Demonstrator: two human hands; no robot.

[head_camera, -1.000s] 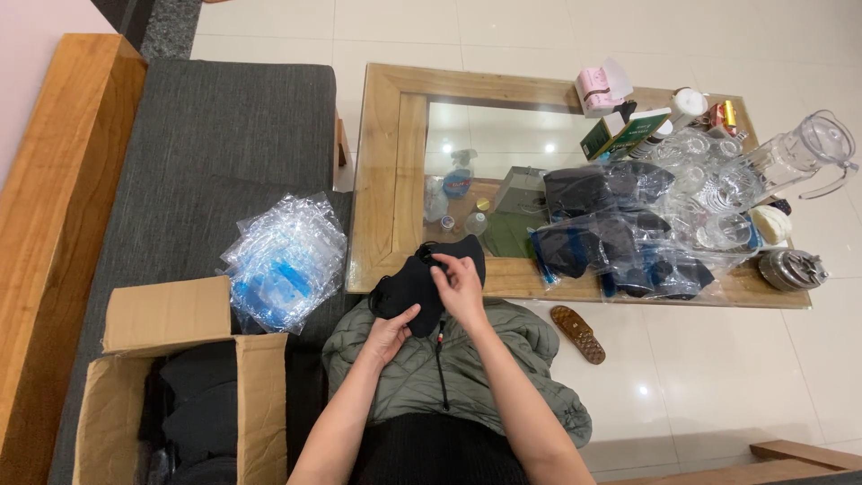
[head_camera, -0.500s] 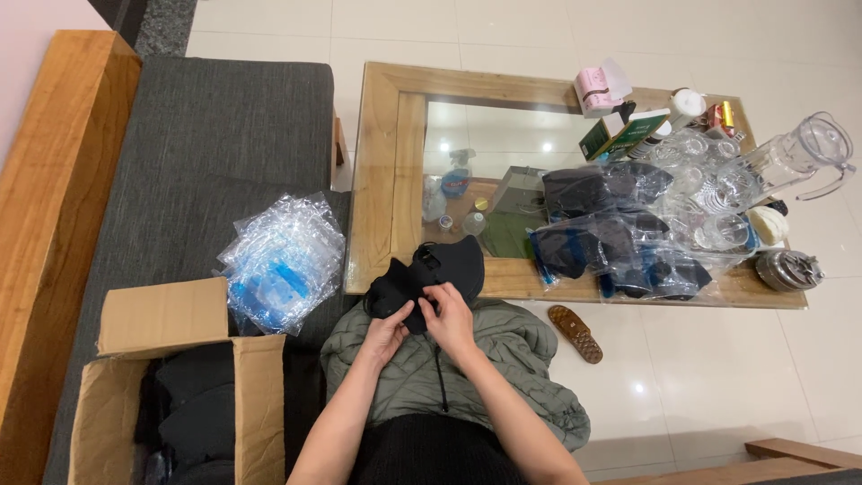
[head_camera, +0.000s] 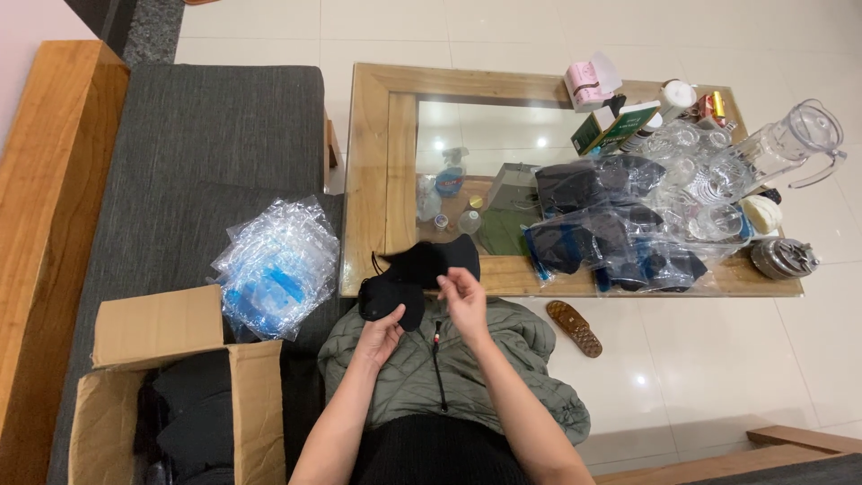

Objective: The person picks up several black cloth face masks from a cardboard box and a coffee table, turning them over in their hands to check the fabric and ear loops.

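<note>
The grey sofa (head_camera: 206,144) takes up the left of the scene, with a wooden arm along its far-left edge. To the right stands the glass-topped desk (head_camera: 377,180) with a wooden frame, its right half crowded with bagged dark garments (head_camera: 611,224), a clear jug (head_camera: 790,144) and small jars. Its left half is less loaded, the best open room, though the near wooden edge sits just beyond the hands.

Near left, an open cardboard box (head_camera: 180,386) holds more dark cloth, and a heap of clear plastic bags (head_camera: 269,265) lies on the sofa just beyond it. A brown slipper (head_camera: 575,328) rests on the tiled floor near the desk.

The black fabric piece (head_camera: 417,274) hangs above the lap, over a green quilted jacket (head_camera: 449,377), close to the desk's near edge. It looks soft, light and limp, so it should sag wherever it is unsupported; pinching at a hem or corner would serve best. The left hand (head_camera: 382,332) grips its lower left part from beneath. The right hand (head_camera: 462,292) pinches its right edge with narrow fingers.
</note>
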